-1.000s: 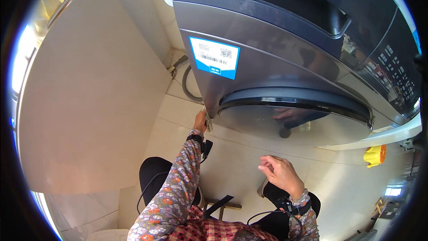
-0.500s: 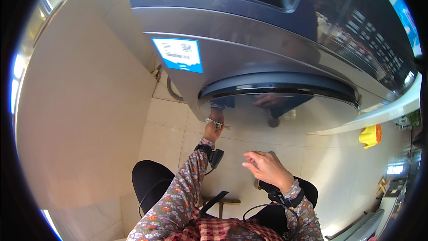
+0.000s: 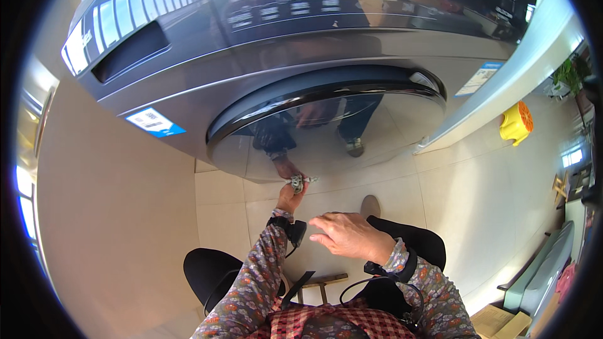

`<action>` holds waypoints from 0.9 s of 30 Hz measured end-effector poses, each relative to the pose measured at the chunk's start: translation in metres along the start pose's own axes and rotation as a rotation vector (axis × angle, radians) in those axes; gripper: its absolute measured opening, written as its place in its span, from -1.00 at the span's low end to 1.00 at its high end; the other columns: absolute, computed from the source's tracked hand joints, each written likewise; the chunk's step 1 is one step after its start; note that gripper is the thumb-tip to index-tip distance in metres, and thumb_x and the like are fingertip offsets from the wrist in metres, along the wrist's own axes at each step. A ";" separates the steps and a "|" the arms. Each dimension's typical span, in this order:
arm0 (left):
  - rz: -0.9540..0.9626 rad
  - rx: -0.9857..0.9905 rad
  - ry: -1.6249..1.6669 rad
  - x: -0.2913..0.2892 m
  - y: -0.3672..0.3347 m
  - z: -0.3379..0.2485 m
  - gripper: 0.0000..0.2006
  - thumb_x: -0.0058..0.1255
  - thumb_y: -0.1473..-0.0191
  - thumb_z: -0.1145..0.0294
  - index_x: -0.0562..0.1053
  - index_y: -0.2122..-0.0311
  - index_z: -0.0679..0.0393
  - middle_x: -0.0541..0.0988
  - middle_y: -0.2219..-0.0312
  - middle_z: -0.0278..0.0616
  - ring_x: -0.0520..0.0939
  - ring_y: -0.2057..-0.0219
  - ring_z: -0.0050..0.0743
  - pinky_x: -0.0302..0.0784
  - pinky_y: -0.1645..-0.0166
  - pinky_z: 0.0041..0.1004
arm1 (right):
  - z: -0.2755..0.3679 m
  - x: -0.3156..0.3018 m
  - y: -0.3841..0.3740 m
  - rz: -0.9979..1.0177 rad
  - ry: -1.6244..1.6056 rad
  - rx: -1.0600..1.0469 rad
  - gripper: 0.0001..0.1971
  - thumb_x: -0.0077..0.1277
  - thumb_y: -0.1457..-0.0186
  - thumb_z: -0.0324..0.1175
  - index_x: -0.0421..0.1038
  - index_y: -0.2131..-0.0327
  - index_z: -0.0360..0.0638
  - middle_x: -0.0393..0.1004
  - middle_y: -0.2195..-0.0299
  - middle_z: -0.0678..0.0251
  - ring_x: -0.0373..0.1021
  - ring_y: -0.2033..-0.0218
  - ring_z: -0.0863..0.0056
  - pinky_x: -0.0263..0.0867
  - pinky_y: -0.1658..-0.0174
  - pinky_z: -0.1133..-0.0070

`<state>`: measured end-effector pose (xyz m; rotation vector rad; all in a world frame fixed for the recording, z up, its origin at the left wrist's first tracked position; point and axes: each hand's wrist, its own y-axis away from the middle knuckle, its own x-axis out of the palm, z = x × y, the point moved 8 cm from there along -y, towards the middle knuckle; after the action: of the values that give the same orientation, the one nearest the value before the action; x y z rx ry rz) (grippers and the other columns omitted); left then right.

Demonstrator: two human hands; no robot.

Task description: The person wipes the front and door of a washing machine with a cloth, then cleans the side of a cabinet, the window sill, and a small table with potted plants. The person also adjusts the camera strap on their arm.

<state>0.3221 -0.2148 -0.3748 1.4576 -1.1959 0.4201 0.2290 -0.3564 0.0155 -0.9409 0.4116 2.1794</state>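
Observation:
A dark grey front-loading washing machine (image 3: 188, 88) stands before me, its round glass door (image 3: 377, 129) closed. My left hand (image 3: 289, 199) reaches to the lower part of that door, closed on a small crumpled pale cloth (image 3: 297, 183). The cloth is at the glass, where the hand is mirrored; whether it touches cannot be made out. Closer to me and to the right, my right hand (image 3: 352, 236) hangs in the air with its fingers loosely stretched and the thumb apart. Nothing is in it. Dark devices are strapped to both wrists.
A large beige panel (image 3: 113, 213) rises on the left. A yellow stool (image 3: 517, 123) with an orange top stands on the tiled floor at the right. Cardboard (image 3: 496, 323) lies at the lower right. Part of a wooden stool (image 3: 323, 281) shows between my legs.
The view has swung right, so more of the machine's panel and its whole door show. My left hand still grips the cloth at the door's lower edge. My right hand stays free, slightly nearer the left.

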 end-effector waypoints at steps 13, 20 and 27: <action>-0.236 -0.307 -0.012 0.055 -0.023 0.133 -0.77 -0.31 -0.31 0.45 0.41 0.08 0.19 0.55 0.19 -0.15 0.56 0.21 -0.20 0.61 0.16 -0.22 | -0.007 -0.003 0.011 -0.063 -0.042 -0.040 -0.76 0.01 -0.16 -0.25 0.33 0.31 -0.26 0.49 0.43 0.13 0.49 0.39 0.19 0.42 0.36 0.36; 0.269 -0.033 -0.769 0.099 -0.029 0.141 -0.73 -0.29 -0.28 0.46 0.36 -0.02 0.25 0.51 0.14 -0.06 0.54 0.17 -0.08 0.56 0.12 -0.17 | -0.013 -0.007 0.010 -0.059 -0.016 -0.011 -0.77 0.00 -0.17 -0.27 0.33 0.31 -0.29 0.49 0.44 0.13 0.49 0.38 0.20 0.42 0.31 0.37; 0.325 0.867 -1.994 0.121 0.080 0.011 -0.76 0.04 -0.11 0.25 0.48 0.26 0.22 0.56 0.44 0.06 0.55 0.39 0.07 0.48 0.31 -0.19 | -0.011 -0.012 0.015 0.027 -0.035 0.020 -0.76 -0.03 -0.20 -0.26 0.33 0.25 -0.28 0.49 0.36 0.12 0.47 0.32 0.12 0.40 0.26 0.29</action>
<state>0.3017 -0.2630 -0.2395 2.4058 -3.0537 -0.7166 0.2295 -0.3788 0.0170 -0.8891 0.4308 2.2087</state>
